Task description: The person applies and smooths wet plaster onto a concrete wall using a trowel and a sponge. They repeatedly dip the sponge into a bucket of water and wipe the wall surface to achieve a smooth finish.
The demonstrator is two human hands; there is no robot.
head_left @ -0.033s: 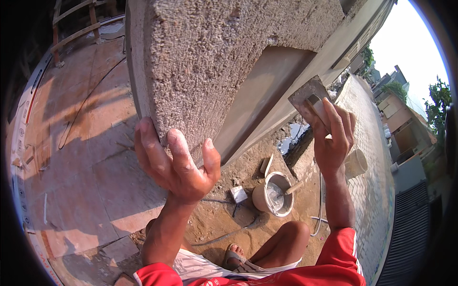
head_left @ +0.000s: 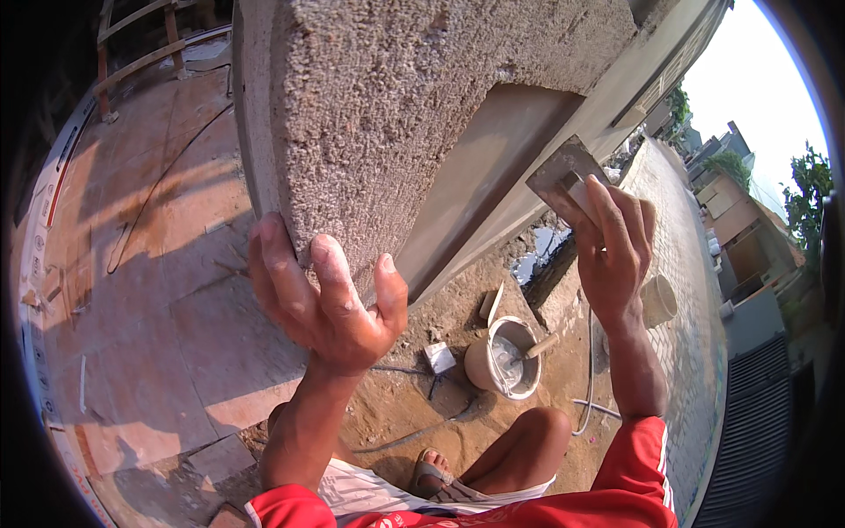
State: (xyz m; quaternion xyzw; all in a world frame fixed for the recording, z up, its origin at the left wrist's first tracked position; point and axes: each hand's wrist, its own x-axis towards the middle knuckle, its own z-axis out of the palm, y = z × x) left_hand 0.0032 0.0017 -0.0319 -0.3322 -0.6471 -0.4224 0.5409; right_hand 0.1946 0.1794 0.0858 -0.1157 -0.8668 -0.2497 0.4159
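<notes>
A rough, textured grey masonry corner (head_left: 370,114) rises in front of me, with a smooth recessed panel (head_left: 497,163) on its right face. My left hand (head_left: 330,304) rests against the lower end of this corner, fingers spread and bent over it, dusted with pale powder. Off to the right, my right hand (head_left: 616,255) grips a small rectangular plastering float (head_left: 556,167) by its back. The float's plate is grey and smeared, held tilted and apart from the panel. Fingers hide part of the handle.
Below stands a bucket (head_left: 478,365) of wet grey mix, a wooden-handled tool (head_left: 543,345) leaning in it. Nearby are a white block (head_left: 439,357), a hose (head_left: 590,370) and another bucket (head_left: 657,301). Reddish tiled floor (head_left: 176,326) lies left; a paved lane (head_left: 687,264) runs right.
My right hand and the float have shifted slightly left and up, and the right elbow slightly outward. My left hand stays at the corner.
</notes>
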